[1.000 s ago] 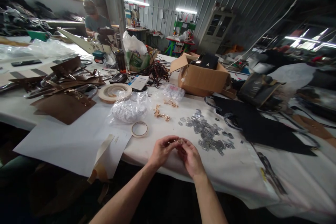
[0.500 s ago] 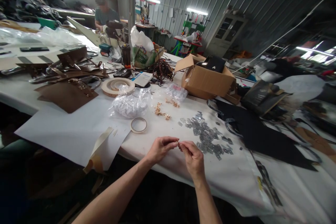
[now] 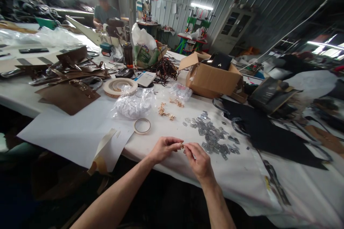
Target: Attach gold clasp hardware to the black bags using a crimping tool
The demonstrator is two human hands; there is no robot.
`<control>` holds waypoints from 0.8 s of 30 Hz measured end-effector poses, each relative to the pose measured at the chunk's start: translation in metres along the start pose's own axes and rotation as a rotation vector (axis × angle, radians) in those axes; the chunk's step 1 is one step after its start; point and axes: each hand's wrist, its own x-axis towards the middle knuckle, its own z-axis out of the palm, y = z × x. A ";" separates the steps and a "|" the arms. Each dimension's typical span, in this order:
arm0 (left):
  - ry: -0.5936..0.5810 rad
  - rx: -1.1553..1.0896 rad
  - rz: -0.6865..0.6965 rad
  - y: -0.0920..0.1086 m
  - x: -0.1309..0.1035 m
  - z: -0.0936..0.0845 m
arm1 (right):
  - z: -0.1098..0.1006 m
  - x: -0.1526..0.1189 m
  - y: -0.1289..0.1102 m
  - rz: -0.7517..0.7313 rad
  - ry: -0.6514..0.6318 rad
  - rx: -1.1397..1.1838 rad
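Near the table's front edge, my left hand (image 3: 164, 149) pinches a small gold-coloured metal piece (image 3: 181, 145) between thumb and fingers. My right hand (image 3: 199, 160) meets it from the right, its thumb and forefinger closed on the same piece; its exact shape is too small to tell. Beyond the hands lie small gold pieces (image 3: 161, 110) in loose clusters. Flat grey metal plates (image 3: 212, 135) are heaped to the right of them. A roll of tape (image 3: 142, 126) lies flat at the left, beside a clear bag with white contents (image 3: 133, 105).
A cardboard box (image 3: 213, 80) stands at the back, with black material (image 3: 268, 132) to its right. Brown leather pieces (image 3: 71, 96) and a large tape roll (image 3: 120, 87) lie left. A person (image 3: 104, 10) sits in the far left background.
Both hands stay together near the front edge; the right hand has turned slightly and its wrist sits a little further right. The camera view has shifted slightly.
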 end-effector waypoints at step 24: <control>0.054 0.257 0.263 -0.008 -0.012 0.008 | 0.032 -0.022 -0.007 0.424 0.260 0.329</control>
